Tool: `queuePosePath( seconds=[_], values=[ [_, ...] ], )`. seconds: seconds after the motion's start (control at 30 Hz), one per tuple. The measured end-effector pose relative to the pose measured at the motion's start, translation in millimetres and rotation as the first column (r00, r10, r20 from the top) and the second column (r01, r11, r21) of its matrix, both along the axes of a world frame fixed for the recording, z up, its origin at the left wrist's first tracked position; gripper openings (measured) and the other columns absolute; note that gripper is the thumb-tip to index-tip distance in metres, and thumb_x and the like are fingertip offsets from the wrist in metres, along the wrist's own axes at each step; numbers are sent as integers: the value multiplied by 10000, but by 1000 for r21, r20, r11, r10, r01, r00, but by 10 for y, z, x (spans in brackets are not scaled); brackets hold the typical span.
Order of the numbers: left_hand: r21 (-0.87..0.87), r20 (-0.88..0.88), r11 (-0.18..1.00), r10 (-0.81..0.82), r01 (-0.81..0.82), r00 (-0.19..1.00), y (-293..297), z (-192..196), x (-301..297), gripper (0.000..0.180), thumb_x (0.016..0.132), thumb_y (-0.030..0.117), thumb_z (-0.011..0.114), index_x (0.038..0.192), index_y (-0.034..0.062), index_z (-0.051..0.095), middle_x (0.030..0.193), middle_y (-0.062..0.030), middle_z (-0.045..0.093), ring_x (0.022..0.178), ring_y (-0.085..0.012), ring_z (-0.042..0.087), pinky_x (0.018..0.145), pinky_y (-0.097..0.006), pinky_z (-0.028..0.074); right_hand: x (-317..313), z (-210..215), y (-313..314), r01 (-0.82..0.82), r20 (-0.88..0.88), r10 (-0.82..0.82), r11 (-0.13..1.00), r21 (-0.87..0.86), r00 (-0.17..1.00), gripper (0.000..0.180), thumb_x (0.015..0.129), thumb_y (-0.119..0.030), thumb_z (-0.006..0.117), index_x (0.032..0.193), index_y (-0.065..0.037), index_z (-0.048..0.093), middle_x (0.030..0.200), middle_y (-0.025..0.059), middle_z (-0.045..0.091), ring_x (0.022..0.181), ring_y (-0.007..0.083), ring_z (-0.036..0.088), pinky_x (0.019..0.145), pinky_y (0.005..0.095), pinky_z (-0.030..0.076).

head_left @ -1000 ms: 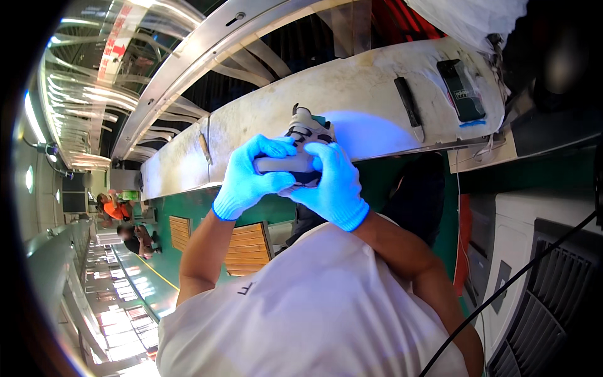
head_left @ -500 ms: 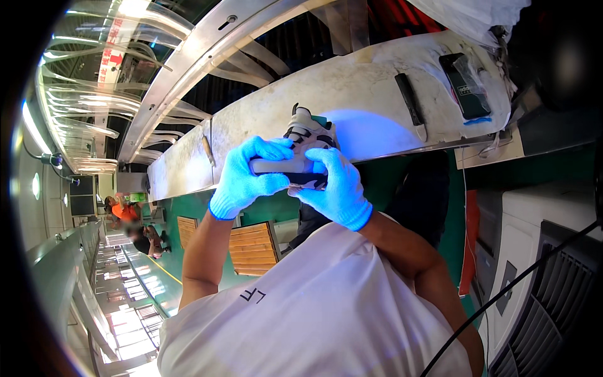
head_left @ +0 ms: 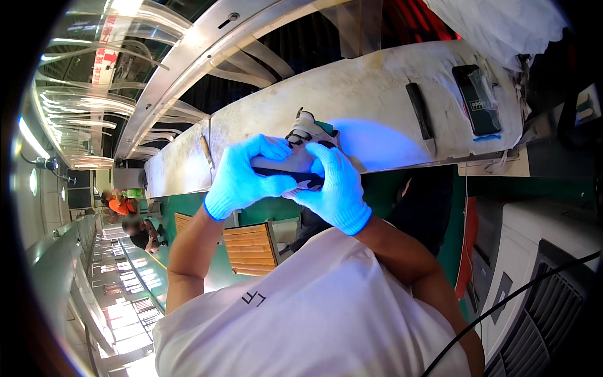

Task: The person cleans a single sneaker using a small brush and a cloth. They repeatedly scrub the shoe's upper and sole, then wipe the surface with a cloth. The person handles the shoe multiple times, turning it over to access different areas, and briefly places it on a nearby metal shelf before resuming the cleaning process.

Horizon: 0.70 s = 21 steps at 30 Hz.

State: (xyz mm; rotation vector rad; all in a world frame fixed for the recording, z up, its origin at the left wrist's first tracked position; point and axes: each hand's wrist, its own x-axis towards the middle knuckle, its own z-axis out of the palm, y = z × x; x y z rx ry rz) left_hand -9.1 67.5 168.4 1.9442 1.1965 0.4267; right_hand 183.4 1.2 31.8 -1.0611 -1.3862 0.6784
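Between my gloved hands is a shoe (head_left: 300,164), white with black parts and a green patch near its collar. My left hand (head_left: 246,177) grips it at one end, fingers over the upper and thumb along the dark sole edge. My right hand (head_left: 336,188) closes round the other side, fingers on the upper and thumb under the sole. Both gloves glow blue under the light. The shoe is held above the near edge of the long pale bench (head_left: 264,116). Parts of it are hidden by my fingers.
On the bench lie a dark-handled knife (head_left: 419,112) and a black phone-like object (head_left: 475,100) under clear plastic at right, and a thin brown-handled tool (head_left: 206,151) at left. A metal frame (head_left: 182,63) runs behind. A wooden slatted seat (head_left: 250,248) stands below. Two people are at far left.
The shoe has tilted between my hands, so more of its dark sole edge shows. My left hand has shifted slightly left. Both hands keep their hold, and the view has moved a little.
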Motion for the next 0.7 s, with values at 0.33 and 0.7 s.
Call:
queuePosePath(
  seconds=[0.33,0.7],
  values=[
    [-38,-57,999,-12,10,998,132,100,93,482,719,193,1049,1043,-4,751,1214,-173,802,1143,-248,770,1016,-403,613,2,-272,-145,-22,-103,17,999,-50,995,980,711,-354,1074,1487,-61,552,1170,139,676,922,274,712,780,420,612],
    [-24,49,997,-73,74,996,243,-36,-114,488,680,182,1067,1011,21,747,1131,-152,794,1222,-337,755,1076,-483,587,38,-286,120,-50,-18,49,997,-65,999,958,680,-370,1073,1448,-82,579,1174,108,695,938,273,710,804,416,609]
  ],
)
